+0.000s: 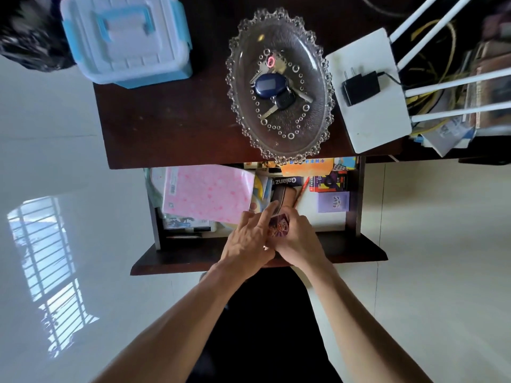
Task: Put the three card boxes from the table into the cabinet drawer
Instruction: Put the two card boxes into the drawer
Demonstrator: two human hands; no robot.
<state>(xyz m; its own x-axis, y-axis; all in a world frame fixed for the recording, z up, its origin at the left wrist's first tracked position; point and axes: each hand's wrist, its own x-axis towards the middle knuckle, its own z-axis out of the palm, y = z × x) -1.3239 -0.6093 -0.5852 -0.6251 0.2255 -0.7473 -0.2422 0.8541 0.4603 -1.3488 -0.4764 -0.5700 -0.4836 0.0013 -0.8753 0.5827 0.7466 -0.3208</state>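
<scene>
Both hands met over the front of the open cabinet drawer (pixel 358 200), sharing one dark purple card box (pixel 279 227): the right hand (pixel 300 240) was wrapped round it from the right and below, and the left hand (pixel 247 241) pressed against its left side with the fingers spread and the forefinger stretched forward. The box hung just above the drawer's contents, near a brown case, and whether it was already touching anything beneath could not be told. Farther back on the right of the drawer lay a pale purple card box (pixel 333 201) and, just behind it, a red and black card box (pixel 328 181), so two of the three seemed already stowed and the one in hand was probably the last. No card box showed on the desk (pixel 171 125), which carried a glass dish (pixel 235 87) of keys, a lidded plastic tub (pixel 125 37) and a white router (pixel 370 125). Most of the held box was covered by the fingers, its print was too blurred to read, and the back of the drawer ran out of sight under the desk top.
</scene>
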